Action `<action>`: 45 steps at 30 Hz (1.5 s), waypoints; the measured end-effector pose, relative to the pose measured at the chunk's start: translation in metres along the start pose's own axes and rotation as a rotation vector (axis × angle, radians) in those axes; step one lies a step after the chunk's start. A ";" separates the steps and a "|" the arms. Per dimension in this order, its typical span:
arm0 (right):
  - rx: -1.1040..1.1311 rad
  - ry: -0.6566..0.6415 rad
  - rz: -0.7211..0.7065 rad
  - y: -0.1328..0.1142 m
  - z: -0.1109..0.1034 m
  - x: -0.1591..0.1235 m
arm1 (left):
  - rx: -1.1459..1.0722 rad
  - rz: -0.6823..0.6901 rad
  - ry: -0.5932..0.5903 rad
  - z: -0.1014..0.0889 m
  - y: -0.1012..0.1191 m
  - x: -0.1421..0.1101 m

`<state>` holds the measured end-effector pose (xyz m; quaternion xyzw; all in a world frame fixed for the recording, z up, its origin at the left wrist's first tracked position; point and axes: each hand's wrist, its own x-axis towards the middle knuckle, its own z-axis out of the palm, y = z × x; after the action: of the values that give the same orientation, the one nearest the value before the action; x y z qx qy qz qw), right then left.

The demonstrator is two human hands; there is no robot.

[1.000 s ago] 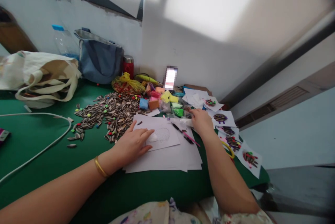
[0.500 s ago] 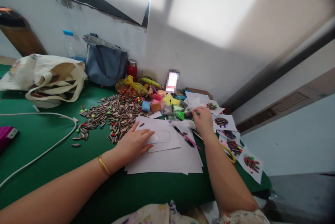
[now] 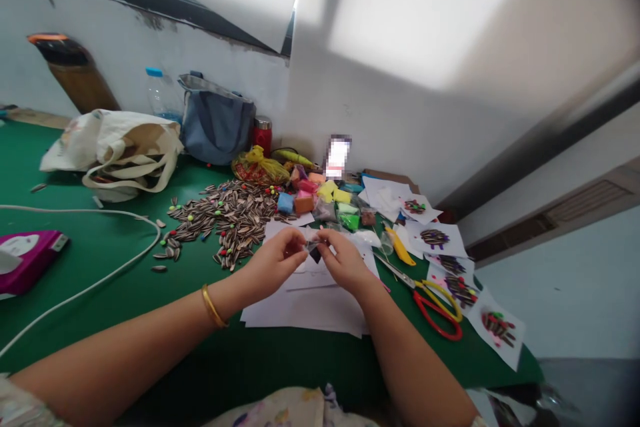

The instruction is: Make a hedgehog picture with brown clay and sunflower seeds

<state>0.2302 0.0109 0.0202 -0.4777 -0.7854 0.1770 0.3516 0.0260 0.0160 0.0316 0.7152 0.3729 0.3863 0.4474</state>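
Left hand (image 3: 275, 267) and right hand (image 3: 346, 263) met, pinching a dark packet (image 3: 315, 253) inside the desk's (image 3: 280, 360) front edge, seemingly for two-sided control.

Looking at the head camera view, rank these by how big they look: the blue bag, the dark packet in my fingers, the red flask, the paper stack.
1. Paper stack, partly covered
2. Blue bag
3. Red flask
4. Dark packet, partly hidden

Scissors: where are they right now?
In the head view, right of centre: the scissors lie on the green table between the right forearm and the seed-covered papers.
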 end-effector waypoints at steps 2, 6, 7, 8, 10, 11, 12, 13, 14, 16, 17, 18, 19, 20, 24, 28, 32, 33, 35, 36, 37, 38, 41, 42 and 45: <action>0.020 0.004 0.000 0.001 0.001 -0.002 | -0.074 -0.032 0.002 0.003 0.001 0.005; 0.038 0.036 -0.015 0.003 0.002 -0.006 | -0.188 -0.078 0.038 0.006 0.002 0.013; 0.034 0.047 -0.021 0.003 0.002 -0.006 | -0.182 -0.080 0.050 0.006 0.002 0.014; 0.026 0.055 -0.027 0.002 0.001 -0.006 | -0.162 -0.074 0.061 0.007 0.002 0.015; 0.004 0.060 -0.038 0.001 0.000 -0.006 | -0.112 -0.046 0.088 0.008 0.000 0.015; -0.007 0.058 -0.043 -0.001 -0.001 -0.006 | -0.087 -0.037 0.094 0.009 -0.002 0.014; -0.015 0.057 -0.050 -0.002 -0.002 -0.006 | -0.063 -0.036 0.096 0.009 -0.005 0.013; -0.019 0.055 -0.060 -0.003 -0.002 -0.006 | -0.044 -0.043 0.094 0.010 -0.008 0.012; -0.020 0.052 -0.072 -0.005 -0.002 -0.006 | -0.029 -0.053 0.091 0.010 -0.011 0.010; -0.014 0.039 -0.094 -0.007 -0.002 -0.005 | 0.009 -0.054 0.105 0.009 -0.016 0.007; -0.007 0.029 -0.105 -0.008 -0.001 -0.005 | 0.040 -0.034 0.118 0.008 -0.018 0.006; 0.001 0.018 -0.114 -0.009 -0.001 -0.005 | 0.082 -0.005 0.136 0.006 -0.020 0.006; 0.008 0.006 -0.120 -0.009 0.000 -0.005 | 0.131 0.025 0.150 0.004 -0.021 0.005; 0.013 -0.004 -0.124 -0.009 0.000 -0.005 | 0.176 0.052 0.158 0.002 -0.021 0.005; 0.023 -0.032 -0.119 -0.010 0.001 -0.006 | 0.254 0.102 0.106 -0.002 -0.021 0.005; 0.047 -0.028 -0.098 -0.011 0.000 -0.009 | 0.300 0.133 0.055 -0.002 -0.023 0.002; 0.108 -0.068 -0.060 -0.013 0.002 -0.012 | 0.414 0.213 0.012 -0.003 -0.022 0.000; 0.128 -0.076 -0.052 -0.014 0.003 -0.012 | 0.430 0.233 0.000 -0.004 -0.022 0.000; 0.162 -0.086 -0.039 -0.014 0.004 -0.013 | 0.439 0.261 -0.011 -0.004 -0.022 0.001; 0.173 -0.086 -0.035 -0.014 0.004 -0.013 | 0.438 0.268 -0.009 -0.004 -0.022 0.001; 0.179 -0.086 -0.032 -0.014 0.004 -0.013 | 0.438 0.269 -0.007 -0.004 -0.022 0.001; 0.181 -0.089 -0.031 -0.015 0.004 -0.013 | 0.439 0.266 -0.007 -0.005 -0.022 0.001; 0.182 -0.110 -0.025 -0.016 0.003 -0.013 | 0.451 0.235 -0.002 -0.005 -0.021 0.001; 0.178 -0.122 -0.020 -0.017 0.002 -0.013 | 0.457 0.222 -0.002 -0.005 -0.020 0.000; 0.125 -0.146 -0.002 -0.017 0.002 -0.013 | 0.481 0.196 -0.018 -0.005 -0.018 -0.001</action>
<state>0.2219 -0.0084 0.0248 -0.4401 -0.7967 0.2596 0.3228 0.0180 0.0229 0.0163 0.8373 0.3789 0.3215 0.2281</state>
